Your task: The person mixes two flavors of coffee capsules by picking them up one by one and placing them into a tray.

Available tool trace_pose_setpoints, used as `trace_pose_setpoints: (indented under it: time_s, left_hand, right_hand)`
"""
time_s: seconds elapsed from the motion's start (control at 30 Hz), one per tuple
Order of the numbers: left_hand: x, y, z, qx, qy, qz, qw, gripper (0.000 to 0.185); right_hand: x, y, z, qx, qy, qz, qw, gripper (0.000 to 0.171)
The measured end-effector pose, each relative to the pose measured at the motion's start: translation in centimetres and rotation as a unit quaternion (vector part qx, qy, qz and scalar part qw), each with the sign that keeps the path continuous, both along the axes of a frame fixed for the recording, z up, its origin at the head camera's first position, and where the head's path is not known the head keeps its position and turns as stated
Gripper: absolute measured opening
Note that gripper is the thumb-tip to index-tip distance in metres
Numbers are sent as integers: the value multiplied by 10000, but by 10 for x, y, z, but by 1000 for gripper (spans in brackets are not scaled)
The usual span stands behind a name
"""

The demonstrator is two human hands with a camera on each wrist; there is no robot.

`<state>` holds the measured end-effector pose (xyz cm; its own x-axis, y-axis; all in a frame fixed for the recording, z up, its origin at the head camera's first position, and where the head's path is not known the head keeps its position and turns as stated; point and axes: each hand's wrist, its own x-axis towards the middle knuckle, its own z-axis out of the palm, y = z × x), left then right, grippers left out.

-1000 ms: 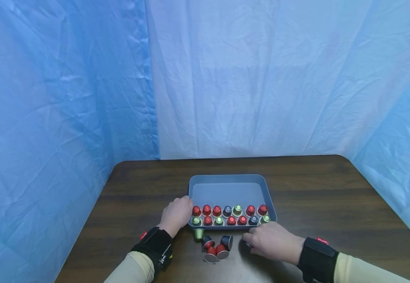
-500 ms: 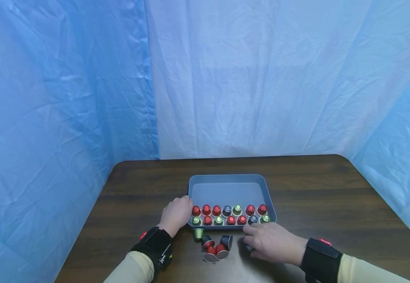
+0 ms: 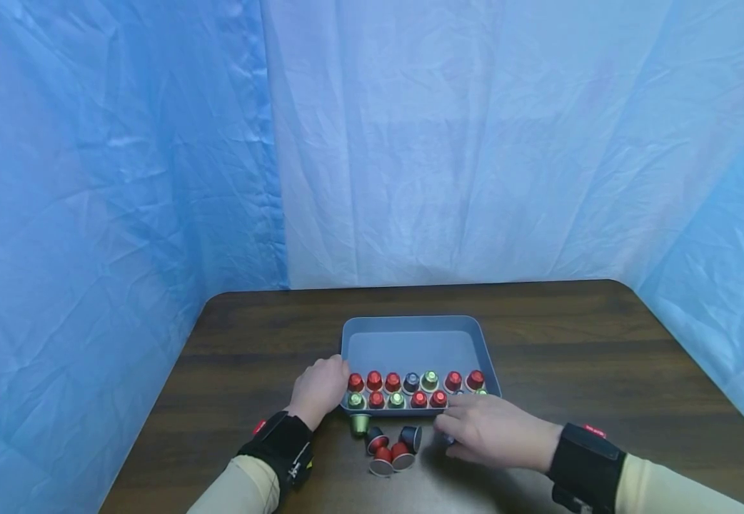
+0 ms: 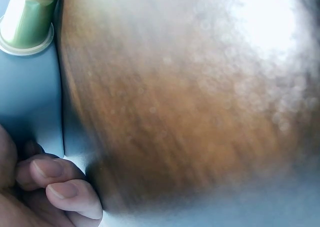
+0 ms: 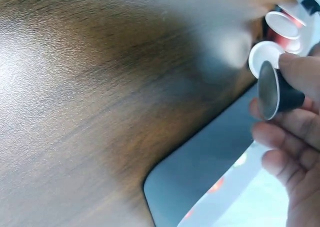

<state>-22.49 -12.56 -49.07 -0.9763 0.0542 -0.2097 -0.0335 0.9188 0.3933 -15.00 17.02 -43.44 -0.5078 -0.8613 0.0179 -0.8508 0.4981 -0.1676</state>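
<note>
A blue-grey tray (image 3: 410, 346) holds two rows of red, green and dark blue coffee capsules (image 3: 393, 382) along its near side, foil bases down. My left hand (image 3: 322, 387) grips the tray's left rim; in the left wrist view its curled fingers (image 4: 75, 192) lie at the tray's edge, below a green capsule (image 4: 30, 19). Just in front of the tray's near right part, my right hand (image 3: 494, 432) pinches a dark coffee capsule (image 5: 289, 94) between thumb and fingers. That capsule is tipped on its side, its silvery base facing the right wrist camera.
Before the tray lie several loose capsules: a green one (image 3: 360, 425) against its near wall, dark ones (image 3: 411, 439) and red ones (image 3: 401, 455). Brown wooden table (image 3: 603, 357) surrounds the tray. Blue-white fabric sheets (image 3: 475, 143) hang behind and at the sides.
My right hand, with the dark capsule, has shifted slightly left and up toward the tray's near rim, now covering capsules at the front right. My left hand stays at the rim.
</note>
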Motion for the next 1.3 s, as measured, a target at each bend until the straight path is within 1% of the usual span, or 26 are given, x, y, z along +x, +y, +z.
trace_pose_setpoints:
  time_s: [0.23, 0.5, 0.7, 0.83, 0.93, 1.03, 1.2, 1.3]
  left_hand:
    - [0, 0, 0, 103, -45, 57, 9999, 29]
    - [0, 0, -1, 108, -5, 48, 9999, 29]
    - [1, 0, -1, 152, -32, 75, 9999, 28]
    - [1, -1, 0, 121, -25, 45, 9999, 28]
    - [1, -1, 1, 80, -30, 3, 10000, 27]
    - [1, 0, 1, 46, -32, -16, 10000, 27]
    - [1, 0, 1, 70, -11, 27, 10000, 28]
    - [2, 1, 1, 99, -4, 40, 9999, 29]
  right_hand:
    - [-1, 1, 2, -358, -405, -110, 9985, 23]
    - [-4, 7, 6, -682, -421, -248, 9965, 25]
    - [-7, 10, 12, -648, -614, -507, 9947, 25]
    - [-10, 10, 17, -636, -487, -617, 9949, 25]
    - [-17, 12, 20, -672, -307, -727, 9946, 25]
    - [-29, 17, 23, -722, -194, -880, 9933, 25]
    - [-50, 26, 26, -596, -162, -1358, 9888, 24]
    - [-61, 31, 24, -494, -164, -1619, 9854, 25]
